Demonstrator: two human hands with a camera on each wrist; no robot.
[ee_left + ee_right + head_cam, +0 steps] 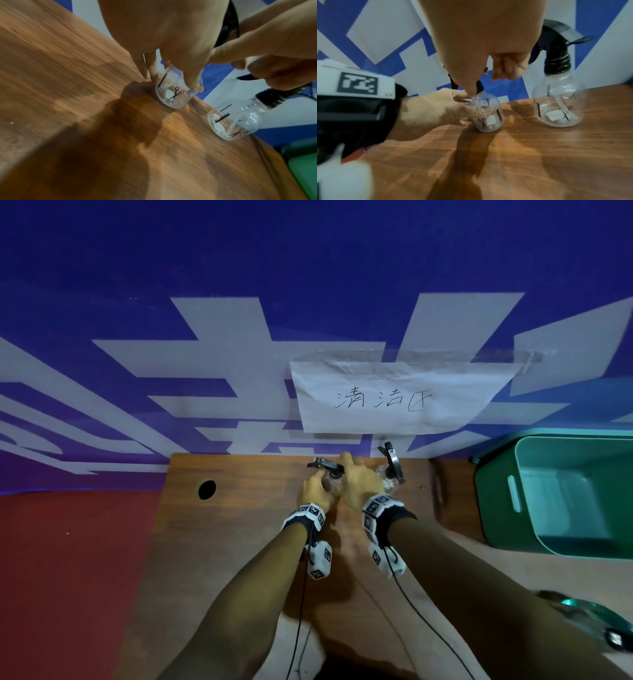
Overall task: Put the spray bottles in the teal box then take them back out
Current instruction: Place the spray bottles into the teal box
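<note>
You wore a black band (394, 517) on each wrist, each ringed with white blocks printed with black square marker codes (one code showed clearly in the right wrist view). A thin black cable (301, 604) trailed back from each band along your bare forearms, which had no sleeves.

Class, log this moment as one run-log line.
left hand grips left spray bottle | right hand at its neck | right spray bottle free | teal box empty
</note>
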